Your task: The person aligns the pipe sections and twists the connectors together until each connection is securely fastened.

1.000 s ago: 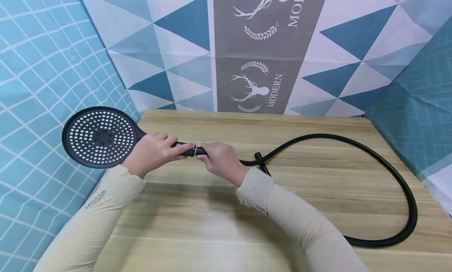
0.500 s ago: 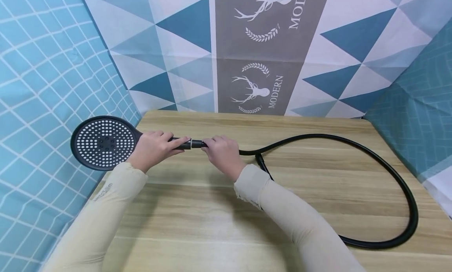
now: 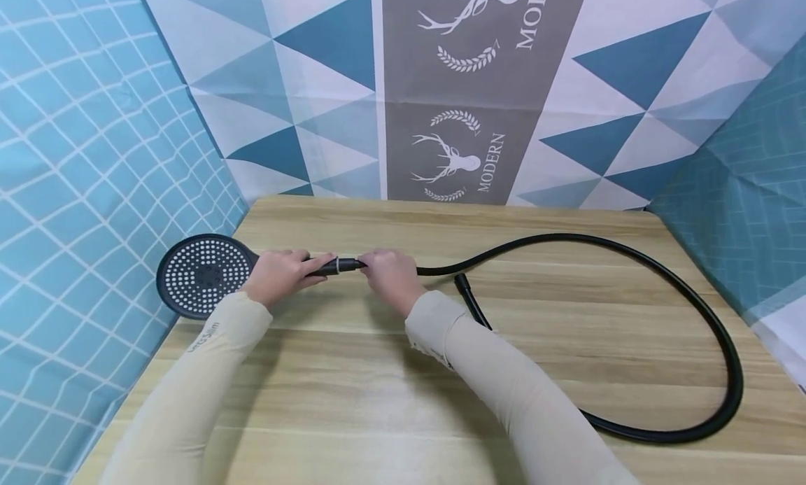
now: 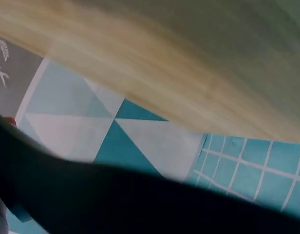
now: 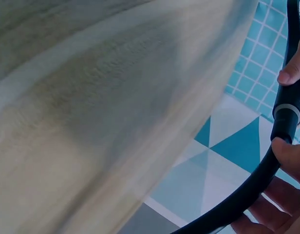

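Note:
My left hand grips the handle of a black shower head, whose round, white-dotted spray face points up toward me at the left. My right hand pinches a black shower hose just behind its end fitting, thumb on one side and fingers curled beneath. That fitting lines up with the handle's end, meeting it at a pale ring between the hands. Both hands are low above the wooden table. In the left wrist view a dark, blurred shape, the handle or spray face, fills the bottom.
The hose loops across the right side of the wooden table and passes under the right sleeve. Its other end lies right of my right hand. A tiled-pattern blue wall sheet stands close to the shower head at left.
Both hands have lowered the shower head toward the table, its spray face shifting right and down in the head view. The hose's other end now shows apart from the loop.

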Available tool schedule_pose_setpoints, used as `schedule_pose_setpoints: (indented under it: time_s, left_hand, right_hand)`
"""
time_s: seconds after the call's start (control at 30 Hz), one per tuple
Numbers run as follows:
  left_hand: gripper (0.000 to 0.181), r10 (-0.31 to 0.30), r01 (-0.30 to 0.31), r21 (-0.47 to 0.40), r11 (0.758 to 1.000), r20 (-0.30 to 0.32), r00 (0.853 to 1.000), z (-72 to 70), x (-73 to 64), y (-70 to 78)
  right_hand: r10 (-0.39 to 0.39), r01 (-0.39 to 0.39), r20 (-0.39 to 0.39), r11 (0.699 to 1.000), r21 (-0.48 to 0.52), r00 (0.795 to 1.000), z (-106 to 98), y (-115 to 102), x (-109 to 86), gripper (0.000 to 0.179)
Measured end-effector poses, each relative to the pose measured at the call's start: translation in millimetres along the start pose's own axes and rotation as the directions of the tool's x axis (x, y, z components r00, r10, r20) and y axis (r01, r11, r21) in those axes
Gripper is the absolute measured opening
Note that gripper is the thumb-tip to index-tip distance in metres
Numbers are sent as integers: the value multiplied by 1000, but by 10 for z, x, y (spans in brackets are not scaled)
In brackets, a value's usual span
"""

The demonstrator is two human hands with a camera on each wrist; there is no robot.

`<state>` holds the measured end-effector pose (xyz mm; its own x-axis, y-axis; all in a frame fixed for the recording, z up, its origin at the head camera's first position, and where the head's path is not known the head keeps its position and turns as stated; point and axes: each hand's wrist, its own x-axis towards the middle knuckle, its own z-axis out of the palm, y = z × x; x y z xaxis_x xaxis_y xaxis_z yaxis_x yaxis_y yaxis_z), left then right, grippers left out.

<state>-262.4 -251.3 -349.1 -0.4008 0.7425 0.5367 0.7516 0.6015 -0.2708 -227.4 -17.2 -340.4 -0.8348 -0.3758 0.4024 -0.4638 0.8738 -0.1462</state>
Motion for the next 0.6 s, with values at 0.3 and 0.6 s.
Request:
schedule_pose_setpoints:
  time_s: [0.3, 0.6]
  left_hand:
    - [44, -27, 33, -49, 998, 108, 994, 70, -123, 82]
    - [45, -48, 79, -98, 992, 282, 958, 144, -210, 137]
  right_hand:
    - [41, -36, 193, 999, -31, 980, 51, -38, -18, 15]
    - [14, -11, 265, 1000, -14, 964, 177, -32, -50, 15]
